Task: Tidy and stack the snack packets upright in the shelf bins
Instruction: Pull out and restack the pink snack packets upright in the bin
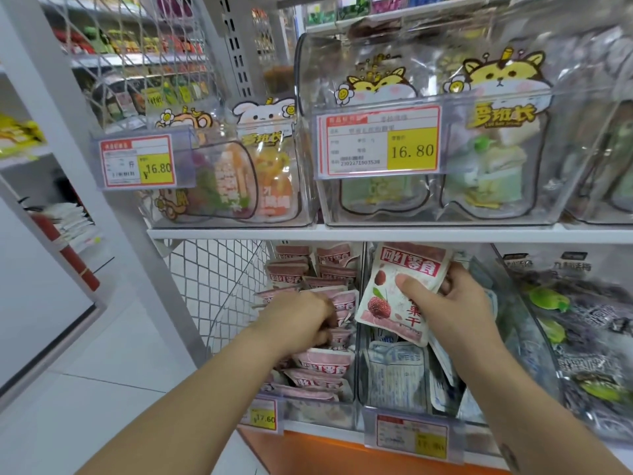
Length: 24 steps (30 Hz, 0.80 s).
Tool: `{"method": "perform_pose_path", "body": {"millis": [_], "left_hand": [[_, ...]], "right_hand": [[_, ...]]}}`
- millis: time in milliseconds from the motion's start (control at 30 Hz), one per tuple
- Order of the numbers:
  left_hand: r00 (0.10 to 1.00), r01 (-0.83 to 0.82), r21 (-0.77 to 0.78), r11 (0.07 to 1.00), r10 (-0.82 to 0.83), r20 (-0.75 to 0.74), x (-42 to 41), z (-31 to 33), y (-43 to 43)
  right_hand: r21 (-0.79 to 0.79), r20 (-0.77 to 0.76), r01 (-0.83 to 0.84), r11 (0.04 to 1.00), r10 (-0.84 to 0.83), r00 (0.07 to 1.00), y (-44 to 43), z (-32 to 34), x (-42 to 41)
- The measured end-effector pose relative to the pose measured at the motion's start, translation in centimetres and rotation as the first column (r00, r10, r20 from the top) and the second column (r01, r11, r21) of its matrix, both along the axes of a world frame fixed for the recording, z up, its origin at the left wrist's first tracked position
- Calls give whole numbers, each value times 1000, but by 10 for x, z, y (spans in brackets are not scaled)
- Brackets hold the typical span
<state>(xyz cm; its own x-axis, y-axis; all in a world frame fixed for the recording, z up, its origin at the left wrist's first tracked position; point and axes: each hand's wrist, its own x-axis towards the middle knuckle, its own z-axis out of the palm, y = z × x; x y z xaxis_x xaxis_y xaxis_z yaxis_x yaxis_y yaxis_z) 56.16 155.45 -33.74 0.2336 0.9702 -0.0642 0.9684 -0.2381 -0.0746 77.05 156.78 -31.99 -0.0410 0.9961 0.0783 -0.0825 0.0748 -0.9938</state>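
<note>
The right hand grips a pink-and-white plastic snack packet, thumb across its front, above the clear bin of pale-blue packets; the left hand curls into the neighbouring bin's pink packets; its hold cannot be told.

The held packet is white and pink, with a red banner of white characters and red berries printed below. The pink packets repeat that banner; the blue-white packets bear fine grey print, and the dark purple packets show green fruit. The price tags are white, red-bordered, yellow-panelled; the shelf base is orange.
</note>
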Motion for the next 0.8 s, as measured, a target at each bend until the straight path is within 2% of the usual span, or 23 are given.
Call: {"method": "perform_pose_path", "body": {"millis": [233,333,467,600,733,800], "left_hand": [[992,-116,213,970,123,-18,0,0,25],[988,-144,228,963,151,-13,5,-2,27],[982,-151,46,988,145,118,4,8,15],[933,-136,-26,990,137,332,3,29,-15],[921,-110,-282,953,204,330,6,27,-37],[934,-125,-330,936,223,279,6,22,-38]], "right_hand": [[-6,-27,-10,1000,10,1000,2,-3,0],[-3,-44,-23,1000,23,999,2,-2,0],[-2,-57,-42,999,42,998,1,-1,1],[-3,-51,-40,999,40,998,-1,0,3],[-3,-45,-46,999,46,998,-5,1,3],[-10,-44,-51,999,51,998,-7,1,2]]}}
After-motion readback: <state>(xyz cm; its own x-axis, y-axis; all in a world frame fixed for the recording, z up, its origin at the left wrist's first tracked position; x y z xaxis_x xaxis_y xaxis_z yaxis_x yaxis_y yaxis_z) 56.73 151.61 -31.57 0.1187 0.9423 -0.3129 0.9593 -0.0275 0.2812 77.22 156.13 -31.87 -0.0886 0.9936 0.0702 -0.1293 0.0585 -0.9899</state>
